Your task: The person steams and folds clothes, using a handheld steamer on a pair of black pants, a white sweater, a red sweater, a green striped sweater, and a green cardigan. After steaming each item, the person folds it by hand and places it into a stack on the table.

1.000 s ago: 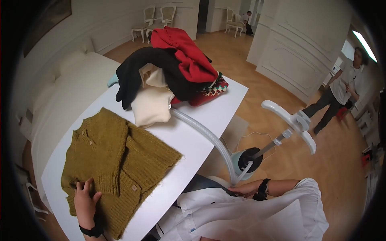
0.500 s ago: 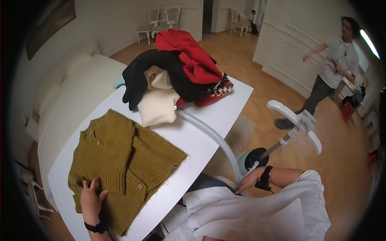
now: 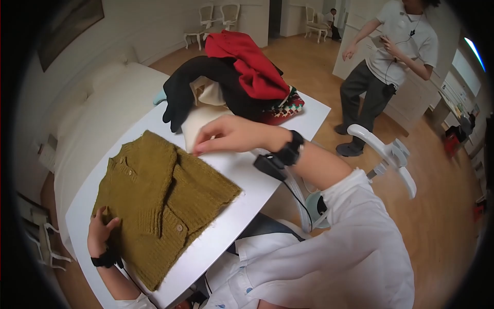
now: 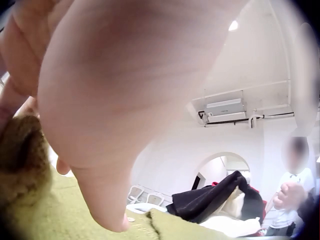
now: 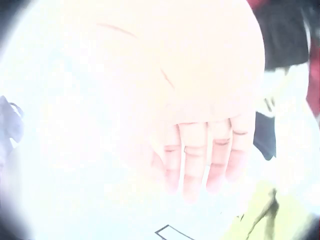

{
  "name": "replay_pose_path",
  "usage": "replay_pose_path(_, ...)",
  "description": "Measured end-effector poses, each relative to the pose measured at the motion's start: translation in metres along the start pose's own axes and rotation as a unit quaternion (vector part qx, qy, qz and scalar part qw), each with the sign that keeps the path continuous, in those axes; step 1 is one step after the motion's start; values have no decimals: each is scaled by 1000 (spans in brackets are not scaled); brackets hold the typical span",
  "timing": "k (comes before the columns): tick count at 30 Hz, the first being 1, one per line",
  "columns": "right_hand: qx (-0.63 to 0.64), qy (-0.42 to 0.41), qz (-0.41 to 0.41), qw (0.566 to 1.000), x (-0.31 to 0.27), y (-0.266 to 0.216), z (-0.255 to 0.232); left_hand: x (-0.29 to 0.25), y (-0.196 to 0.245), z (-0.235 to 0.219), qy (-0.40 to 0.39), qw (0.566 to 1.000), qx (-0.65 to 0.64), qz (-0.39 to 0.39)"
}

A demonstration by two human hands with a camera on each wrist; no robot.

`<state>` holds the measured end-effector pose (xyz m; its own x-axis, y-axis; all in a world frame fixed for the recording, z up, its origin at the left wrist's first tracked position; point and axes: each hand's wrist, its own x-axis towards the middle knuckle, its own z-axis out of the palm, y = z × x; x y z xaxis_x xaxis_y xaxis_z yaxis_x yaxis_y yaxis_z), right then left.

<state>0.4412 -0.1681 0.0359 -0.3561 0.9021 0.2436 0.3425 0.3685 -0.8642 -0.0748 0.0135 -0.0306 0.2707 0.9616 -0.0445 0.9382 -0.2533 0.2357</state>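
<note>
An olive-green knit cardigan (image 3: 139, 190) with buttons lies folded on the white table. My left hand (image 3: 100, 232) rests at the cardigan's left edge, thumb straight and apart from the fingers. Up close in the left wrist view, the thumb (image 4: 102, 195) points down at the knit, and a raised fold (image 4: 25, 155) stands beside the fingers. My right hand (image 3: 236, 135) is over the table between the cardigan and the clothes pile, fingers loosely bent and holding nothing. Its fingers (image 5: 195, 160) hang side by side in the right wrist view. Part of a cream garment (image 3: 198, 121) is hidden behind that hand.
Black (image 3: 226, 77), red (image 3: 247, 56) and patterned (image 3: 285, 110) garments are heaped at the table's far end. A garment steamer (image 3: 381, 154) with a white hanger stands right of the table, its hose partly behind my right arm. A person (image 3: 391, 56) stands beyond it.
My right hand has risen from beside the steamer hose and swung left over the table. My left hand has shifted slightly toward the cardigan's edge. The other person has come closer.
</note>
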Motion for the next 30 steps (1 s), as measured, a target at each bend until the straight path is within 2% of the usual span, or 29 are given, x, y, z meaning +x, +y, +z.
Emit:
replay_pose_path(1,-1,-14,2,1000,27,6,8,-1,-2,7,4,1000,-1,-4)
replay_pose_path(3,-75,-115,41,990,77,19,24,-4,-3,15,26,999,32,-1)
replay_pose_path(4,-75,-119,38,989,100,30,35,-3,-4,15,27,999,30,2)
replay_pose_path(6,-285,-101,-86,949,136,56,68,-2,-10,17,32,999,22,16)
replay_pose_path(7,-283,-105,-92,949,147,66,83,-2,-14,18,36,999,13,35)
replay_pose_path(9,-372,-127,-71,917,163,77,113,0,-15,20,38,999,15,28)
replay_pose_path(11,-395,-107,-83,908,180,87,132,-3,-12,14,32,999,22,26)
replay_pose_path(13,-423,-156,-12,892,192,82,134,-7,-7,12,24,999,-4,25)
replay_pose_path(14,-416,-135,-7,899,194,83,133,-4,-15,16,19,1000,-2,22)
replay_pose_path(16,-372,-140,-15,918,194,94,125,5,-46,21,18,993,-87,83)
replay_pose_path(17,-335,-141,-24,931,194,98,119,9,-63,19,14,993,-86,77)
replay_pose_path(18,-303,-136,-34,943,194,106,116,12,-80,19,-33,974,-206,85)
replay_pose_path(20,-271,-138,-27,952,193,113,110,1,-68,6,-84,946,-307,68)
replay_pose_path(22,-219,-137,-15,966,192,113,107,-7,-64,4,-23,952,-305,28)
replay_pose_path(23,-214,-142,-18,966,192,113,105,-11,-63,0,-30,940,-337,-36)
replay_pose_path(27,-209,-129,-34,969,194,121,107,-17,-44,0,13,933,-354,-69)
replay_pose_path(28,-209,-122,-35,970,195,122,107,-15,-41,-4,-8,938,-338,-73)
replay_pose_path(30,-192,-97,-45,976,192,122,106,-5,-66,10,-16,940,-340,-35)
